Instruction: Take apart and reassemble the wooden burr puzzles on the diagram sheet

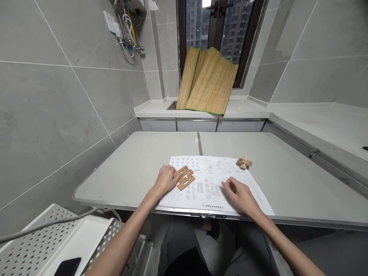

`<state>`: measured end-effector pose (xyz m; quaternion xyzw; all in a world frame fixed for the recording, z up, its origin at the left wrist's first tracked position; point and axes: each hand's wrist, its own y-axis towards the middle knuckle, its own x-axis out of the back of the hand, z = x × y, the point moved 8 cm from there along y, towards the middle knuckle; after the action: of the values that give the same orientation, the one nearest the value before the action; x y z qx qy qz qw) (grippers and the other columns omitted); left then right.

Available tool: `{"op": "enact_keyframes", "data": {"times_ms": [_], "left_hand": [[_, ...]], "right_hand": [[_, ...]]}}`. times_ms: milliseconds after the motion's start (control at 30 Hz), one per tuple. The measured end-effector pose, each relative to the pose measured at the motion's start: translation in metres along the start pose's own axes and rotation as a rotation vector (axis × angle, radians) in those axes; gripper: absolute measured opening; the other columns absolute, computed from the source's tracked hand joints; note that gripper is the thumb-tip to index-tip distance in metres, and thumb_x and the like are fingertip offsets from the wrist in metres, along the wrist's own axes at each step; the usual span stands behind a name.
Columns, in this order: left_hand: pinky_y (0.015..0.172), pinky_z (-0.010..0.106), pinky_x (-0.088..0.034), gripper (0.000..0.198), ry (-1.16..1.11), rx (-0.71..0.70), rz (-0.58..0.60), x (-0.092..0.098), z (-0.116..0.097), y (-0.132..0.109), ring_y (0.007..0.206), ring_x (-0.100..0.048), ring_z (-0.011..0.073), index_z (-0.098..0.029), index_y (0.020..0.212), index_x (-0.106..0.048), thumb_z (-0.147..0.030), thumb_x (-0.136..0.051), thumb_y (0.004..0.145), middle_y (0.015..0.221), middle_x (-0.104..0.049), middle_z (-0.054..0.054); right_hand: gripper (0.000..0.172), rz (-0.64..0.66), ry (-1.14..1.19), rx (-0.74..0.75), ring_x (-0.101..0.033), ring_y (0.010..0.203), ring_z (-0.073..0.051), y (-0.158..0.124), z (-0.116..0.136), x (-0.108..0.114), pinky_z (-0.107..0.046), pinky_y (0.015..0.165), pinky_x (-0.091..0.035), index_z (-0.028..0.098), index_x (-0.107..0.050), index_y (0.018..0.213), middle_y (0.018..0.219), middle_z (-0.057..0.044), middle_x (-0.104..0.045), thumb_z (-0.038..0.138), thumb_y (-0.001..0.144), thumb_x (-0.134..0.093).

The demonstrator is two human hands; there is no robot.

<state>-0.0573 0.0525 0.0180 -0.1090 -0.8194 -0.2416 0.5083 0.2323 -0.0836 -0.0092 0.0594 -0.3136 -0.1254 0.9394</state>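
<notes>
Several flat, slotted wooden pieces (186, 181) lie side by side at a slant over the left part of a printed paper sheet (224, 195). My left hand (166, 178) is closed on their left ends, the thumb across them and the other fingers bent at the edge. Over the right half of the sheet, my right hand (239, 194) rests with fingers loosely curled in, and nothing shows in them. An interlocking wooden burr puzzle (244, 163) sits at the sheet's far right corner, apart from both hands.
A pale folding table (138, 165) bears the sheet. White perforated shelving (43, 226) with a phone (68, 267) and a grey cable (57, 223) stands at lower left. Behind, a bamboo mat (211, 82) leans against the window above a white ledge (155, 109).
</notes>
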Motion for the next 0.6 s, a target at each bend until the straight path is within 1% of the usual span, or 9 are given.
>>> {"op": "enact_keyframes", "data": {"times_ms": [67,133,167,267,300,367,433,533,600], "left_hand": [[0.088,0.043,-0.043,0.041,-0.014,-0.011,0.002,-0.001,-0.009,-0.002,0.091,-0.058,0.031,-0.02,0.076,-0.064,-0.051,-0.055,0.101,0.087,-0.069,0.012],[0.094,0.047,-0.04,0.038,-0.028,-0.004,-0.026,0.002,-0.016,-0.004,0.098,-0.055,0.0328,-0.02,0.077,-0.065,-0.047,-0.053,0.102,0.09,-0.069,0.012],[0.096,0.049,-0.038,0.036,-0.039,0.0,-0.043,0.005,-0.019,-0.005,0.101,-0.053,0.0335,-0.02,0.079,-0.066,-0.045,-0.053,0.102,0.092,-0.069,0.012],[0.097,0.048,-0.037,0.032,-0.107,0.011,-0.072,0.014,-0.026,-0.007,0.101,-0.052,0.0322,-0.021,0.084,-0.067,-0.044,-0.053,0.102,0.093,-0.07,0.01],[0.095,0.046,-0.039,0.032,-0.139,0.018,-0.077,0.016,-0.028,-0.008,0.099,-0.052,0.0311,-0.021,0.085,-0.067,-0.045,-0.052,0.102,0.092,-0.07,0.009],[0.091,0.042,-0.041,0.034,-0.214,0.042,-0.088,0.022,-0.028,-0.009,0.096,-0.054,0.029,-0.021,0.087,-0.068,-0.048,-0.051,0.102,0.091,-0.071,0.008],[0.087,0.038,-0.043,0.037,-0.299,0.074,-0.086,0.025,-0.028,-0.011,0.091,-0.057,0.0263,-0.021,0.088,-0.069,-0.05,-0.051,0.102,0.089,-0.072,0.006],[0.078,0.032,-0.045,0.041,-0.445,0.112,-0.052,0.029,-0.029,-0.013,0.08,-0.058,0.0211,-0.02,0.09,-0.07,-0.055,-0.052,0.1,0.083,-0.071,0.003],[0.075,0.03,-0.045,0.043,-0.548,0.124,-0.029,0.03,-0.032,-0.015,0.077,-0.059,0.0191,-0.019,0.091,-0.069,-0.058,-0.053,0.099,0.083,-0.07,0.002]], "right_hand": [[0.027,0.081,-0.058,0.117,-0.06,0.072,-0.024,-0.003,0.025,-0.018,-0.034,0.067,-0.043,0.026,-0.056,0.088,0.081,-0.003,-0.067,0.05,0.101,-0.053],[0.015,0.112,-0.09,0.262,-0.064,0.088,-0.027,-0.005,0.051,-0.034,-0.038,0.079,-0.049,0.026,-0.059,0.102,0.098,-0.007,-0.069,0.039,0.102,-0.053],[0.013,0.13,-0.092,0.33,-0.064,0.097,-0.029,-0.005,0.063,-0.042,-0.04,0.084,-0.051,0.025,-0.059,0.108,0.107,-0.009,-0.069,0.035,0.102,-0.053],[0.027,0.184,-0.119,0.514,-0.059,0.118,-0.033,0.0,0.091,-0.066,-0.048,0.099,-0.05,0.025,-0.057,0.127,0.131,-0.014,-0.064,0.021,0.101,-0.053],[0.031,0.207,-0.143,0.555,-0.057,0.122,-0.033,0.002,0.097,-0.073,-0.05,0.102,-0.049,0.025,-0.056,0.131,0.134,-0.014,-0.063,0.019,0.101,-0.054],[0.029,0.245,-0.168,0.601,-0.056,0.122,-0.032,0.01,0.105,-0.085,-0.05,0.102,-0.048,0.025,-0.058,0.128,0.13,-0.011,-0.066,0.017,0.1,-0.057],[0.021,0.28,-0.189,0.63,-0.056,0.118,-0.031,0.017,0.113,-0.092,-0.048,0.101,-0.048,0.025,-0.061,0.12,0.125,-0.009,-0.069,0.018,0.1,-0.059],[0.008,0.322,-0.215,0.653,-0.056,0.113,-0.029,0.025,0.121,-0.097,-0.047,0.099,-0.047,0.025,-0.064,0.108,0.119,-0.008,-0.069,0.022,0.101,-0.061],[0.0,0.347,-0.223,0.649,-0.055,0.109,-0.029,0.028,0.123,-0.097,-0.046,0.097,-0.047,0.024,-0.064,0.1,0.113,-0.008,-0.068,0.024,0.101,-0.064]]}}
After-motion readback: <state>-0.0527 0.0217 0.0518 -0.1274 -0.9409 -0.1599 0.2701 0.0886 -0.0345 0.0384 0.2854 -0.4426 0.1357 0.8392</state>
